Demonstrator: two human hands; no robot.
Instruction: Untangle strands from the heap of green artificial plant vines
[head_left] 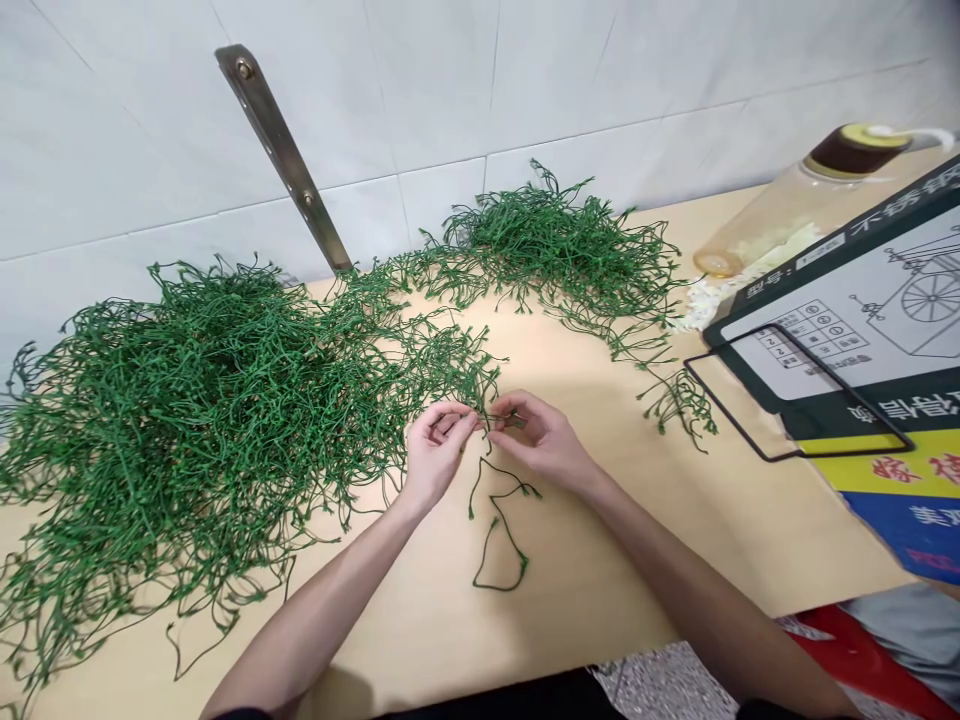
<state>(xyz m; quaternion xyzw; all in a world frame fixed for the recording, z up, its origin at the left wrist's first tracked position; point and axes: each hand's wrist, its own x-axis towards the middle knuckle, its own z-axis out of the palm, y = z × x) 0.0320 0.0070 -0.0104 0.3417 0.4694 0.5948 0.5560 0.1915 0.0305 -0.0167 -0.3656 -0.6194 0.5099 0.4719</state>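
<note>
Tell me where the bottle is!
In the head view, the bottle is at the upper right, by the wall, between the smaller green pile and the printed board.

Left hand (pixel 437 452) and right hand (pixel 551 442) cover part of the pinched stems (pixel 488 432); exact contact unclear. Table's (pixel 600 570) left edge off-frame, big pile (pixel 202 390) cropped with it. Strip's (pixel 281 150) foot hidden at back edge. Box (pixel 892 340) cropped on right, fine print too small. Bottle cap (pixel 856 150) blurry. Red item (pixel 855 655) past front right corner cropped, unidentifiable.

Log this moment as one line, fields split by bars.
left hand: pinching green stems | right hand: pinching green stems | table: loose stems near hands, large green pile left | bottle: far right
</note>
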